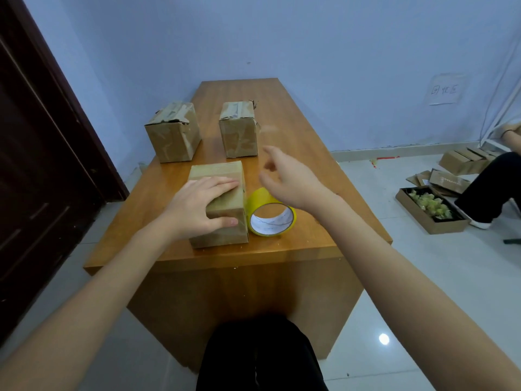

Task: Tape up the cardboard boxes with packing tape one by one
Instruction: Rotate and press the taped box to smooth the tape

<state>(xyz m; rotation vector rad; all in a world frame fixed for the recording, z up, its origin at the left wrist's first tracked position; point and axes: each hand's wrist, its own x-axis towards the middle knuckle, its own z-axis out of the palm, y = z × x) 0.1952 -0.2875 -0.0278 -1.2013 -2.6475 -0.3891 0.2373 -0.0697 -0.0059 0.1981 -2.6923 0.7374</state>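
A small cardboard box (225,172) stands near the front of the wooden table (296,153). My left hand (197,206) lies over its top, fingers straight across the lid and thumb down its front face. A roll of yellow packing tape (270,214) leans against the box's right side. My right hand (287,179) hovers in the air above the tape, fingers loose and holding nothing. Two more cardboard boxes stand farther back: one at the left (173,132), one in the middle (239,129), both with rough old tape on top.
A dark door (36,153) is on the left. On the floor at right lie flattened cardboard pieces (462,160) and a shallow carton of tape scraps (431,211). A seated person's leg (490,187) is at the right edge. My dark-clothed lap (259,354) is below the table.
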